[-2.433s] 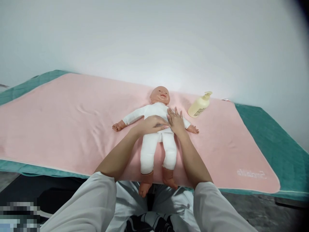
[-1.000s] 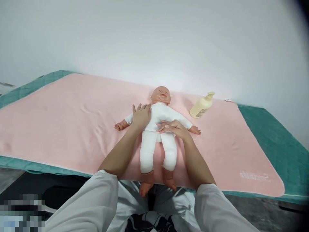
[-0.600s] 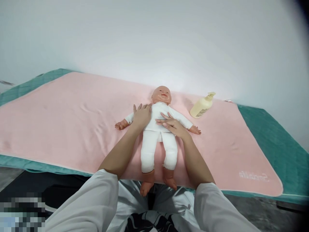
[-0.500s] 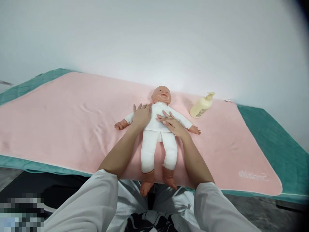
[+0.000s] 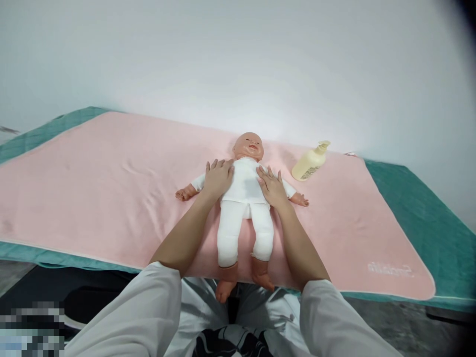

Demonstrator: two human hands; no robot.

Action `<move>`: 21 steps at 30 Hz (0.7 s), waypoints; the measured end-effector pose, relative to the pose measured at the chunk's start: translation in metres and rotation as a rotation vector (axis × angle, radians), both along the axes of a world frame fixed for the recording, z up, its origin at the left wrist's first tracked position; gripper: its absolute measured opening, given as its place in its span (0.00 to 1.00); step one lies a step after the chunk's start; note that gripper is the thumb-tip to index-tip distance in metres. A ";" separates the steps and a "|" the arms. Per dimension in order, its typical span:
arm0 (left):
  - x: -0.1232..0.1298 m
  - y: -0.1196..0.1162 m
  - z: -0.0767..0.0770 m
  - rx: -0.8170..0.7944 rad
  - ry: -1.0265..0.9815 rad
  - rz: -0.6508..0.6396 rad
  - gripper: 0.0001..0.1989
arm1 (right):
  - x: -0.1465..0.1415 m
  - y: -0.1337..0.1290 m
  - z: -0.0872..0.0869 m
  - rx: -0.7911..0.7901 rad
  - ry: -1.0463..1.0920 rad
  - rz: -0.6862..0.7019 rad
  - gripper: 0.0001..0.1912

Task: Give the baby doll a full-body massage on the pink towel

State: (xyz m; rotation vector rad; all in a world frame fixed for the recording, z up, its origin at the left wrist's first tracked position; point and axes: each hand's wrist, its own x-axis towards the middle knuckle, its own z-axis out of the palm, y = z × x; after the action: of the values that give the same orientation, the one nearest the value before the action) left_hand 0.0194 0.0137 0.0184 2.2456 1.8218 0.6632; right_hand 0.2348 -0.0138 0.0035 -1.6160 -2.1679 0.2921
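Since the earlier frame, the right hand [image 5: 274,190] has shifted from across the middle of the doll's shirt to the doll's own left side, fingers now pointing towards its shoulder; the left hand [image 5: 217,179] remains on the opposite side of the chest. Largest item noted: a green quilted cover [image 5: 420,203], with a pink blanket [image 5: 92,173] spread over it, slightly creased to the left of the doll. Next, the doll [image 5: 243,191] lies face up on the blanket, arms spread, head towards the wall [image 5: 238,59], feet extending past the near edge. Smaller again, a pale yellow pump bottle [image 5: 308,164] is just beyond the doll's left forearm, apart from both hands. Neither grip is closed: both hands are laid open over the shirt, grasping nothing. Handling, as judged: the clothed trunk and limbs appear soft and liable to flex, while head, hands and feet appear stiff, smooth and somewhat slippery. Weight cannot be confirmed; probably light to moderate, unlikely to be fragile. Recommended hold: both sides of the trunk below the arms, palms wide, with support behind the head; a lone limb would let the body sag.
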 end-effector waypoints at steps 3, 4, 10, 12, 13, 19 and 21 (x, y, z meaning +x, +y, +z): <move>0.000 0.001 0.003 0.068 -0.068 -0.003 0.25 | 0.000 -0.001 0.001 0.014 -0.031 -0.047 0.28; 0.000 0.000 0.006 0.105 -0.123 -0.022 0.25 | 0.000 -0.001 0.001 0.016 -0.037 -0.061 0.28; 0.003 -0.015 0.023 0.007 -0.547 -0.439 0.27 | 0.000 -0.002 0.002 0.004 -0.043 -0.088 0.28; 0.005 -0.021 0.025 -0.157 -0.589 -0.573 0.26 | 0.000 -0.002 0.003 -0.003 -0.043 -0.087 0.28; 0.006 -0.023 0.025 -0.216 -0.595 -0.624 0.25 | 0.000 -0.002 0.003 -0.007 -0.044 -0.086 0.28; 0.014 -0.020 0.017 -0.200 -0.451 -0.746 0.21 | 0.000 -0.002 0.003 -0.003 -0.046 -0.082 0.27; 0.016 -0.015 0.014 -0.136 -0.365 -0.748 0.20 | 0.000 -0.002 0.002 0.010 -0.036 -0.078 0.27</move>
State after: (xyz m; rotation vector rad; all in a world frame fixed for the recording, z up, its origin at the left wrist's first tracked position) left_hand 0.0349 -0.0016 0.0328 2.2746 0.7461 0.6964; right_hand 0.2351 -0.0158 0.0057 -1.7075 -2.1231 0.2301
